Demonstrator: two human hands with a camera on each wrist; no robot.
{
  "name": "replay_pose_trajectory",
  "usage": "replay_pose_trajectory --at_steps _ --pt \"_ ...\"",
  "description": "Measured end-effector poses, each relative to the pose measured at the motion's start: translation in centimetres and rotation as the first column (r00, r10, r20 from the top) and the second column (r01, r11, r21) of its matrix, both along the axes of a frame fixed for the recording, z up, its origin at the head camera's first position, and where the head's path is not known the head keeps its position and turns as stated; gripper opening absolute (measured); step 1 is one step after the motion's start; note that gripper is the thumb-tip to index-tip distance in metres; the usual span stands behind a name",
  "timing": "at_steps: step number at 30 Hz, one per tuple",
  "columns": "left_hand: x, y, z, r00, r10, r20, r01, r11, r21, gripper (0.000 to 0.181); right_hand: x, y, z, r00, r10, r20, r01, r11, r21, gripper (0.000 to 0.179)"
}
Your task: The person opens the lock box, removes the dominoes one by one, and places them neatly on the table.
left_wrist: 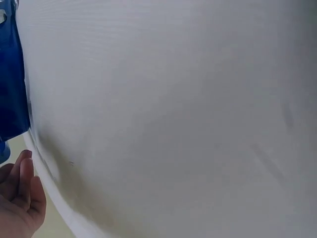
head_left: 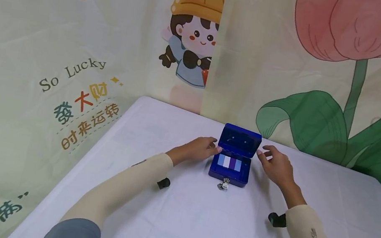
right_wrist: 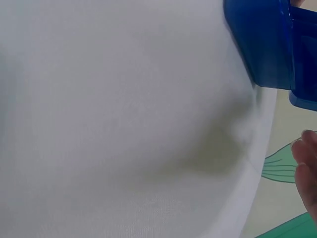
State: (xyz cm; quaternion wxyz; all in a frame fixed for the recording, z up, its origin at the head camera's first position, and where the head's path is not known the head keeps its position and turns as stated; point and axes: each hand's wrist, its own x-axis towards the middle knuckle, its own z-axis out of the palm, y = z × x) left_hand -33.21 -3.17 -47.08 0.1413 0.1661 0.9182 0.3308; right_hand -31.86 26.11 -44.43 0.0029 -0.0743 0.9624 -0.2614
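A small dark-blue metal box [head_left: 227, 178] sits on the white table, its lid [head_left: 240, 140] raised at the back. Light-blue, white and purple stripes [head_left: 229, 162] show inside. Silver metal pieces [head_left: 225, 184], apparently a lock with keys, are at its front. My left hand [head_left: 202, 147] is at the box's left, thumb by the lid's lower corner; whether it touches is unclear. On the other side, my right hand [head_left: 277, 164] has its thumb close to the lid's right edge. Both hands have loosely bent fingers and hold nothing. The wrist views show box sides and partial hands.
White cloth covers the table [head_left: 186, 229], whose back edge meets printed wall hangings [head_left: 128, 18]. Black wrist devices [head_left: 164, 183] project below both forearms, over the table. A large printed tulip [head_left: 359, 29] decorates the right hanging.
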Motion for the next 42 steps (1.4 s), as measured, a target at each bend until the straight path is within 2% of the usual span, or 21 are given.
replay_pose_trajectory --at_steps 7,13,17,20,27,37,42 --pt "0.8 -1.1 -0.2 0.997 -0.083 -0.012 0.082 0.996 -0.030 0.080 1.0 -0.7 0.6 0.995 0.044 -0.089 -0.038 0.997 0.067 0.047" --pt "1.1 -1.7 -0.4 0.989 -0.148 -0.021 0.147 0.988 -0.046 0.087 1.7 -1.8 1.2 0.987 0.125 -0.100 -0.115 0.989 0.093 0.044" --pt "1.3 -1.8 -0.3 0.985 -0.171 -0.032 0.169 0.984 -0.059 0.092 1.7 -2.7 1.4 0.980 0.190 -0.066 -0.182 0.977 0.112 0.044" --pt "1.5 -1.8 -0.3 0.985 -0.171 -0.031 0.169 0.984 -0.062 0.098 1.6 -3.6 1.5 0.971 0.239 -0.008 -0.236 0.963 0.130 0.046" --pt "1.9 -1.7 -0.4 0.982 -0.189 -0.022 0.187 0.978 -0.093 0.109 1.3 -5.5 1.4 0.934 0.330 0.138 -0.349 0.924 0.156 0.054" --pt "2.1 -1.4 -0.2 0.968 -0.246 -0.043 0.240 0.964 -0.110 0.113 1.3 -7.1 0.7 0.910 0.379 0.168 -0.405 0.898 0.171 0.051" --pt "2.3 -1.3 0.0 0.967 -0.252 -0.042 0.246 0.963 -0.108 0.113 1.6 -7.7 0.8 0.907 0.377 0.186 -0.411 0.890 0.197 0.055"
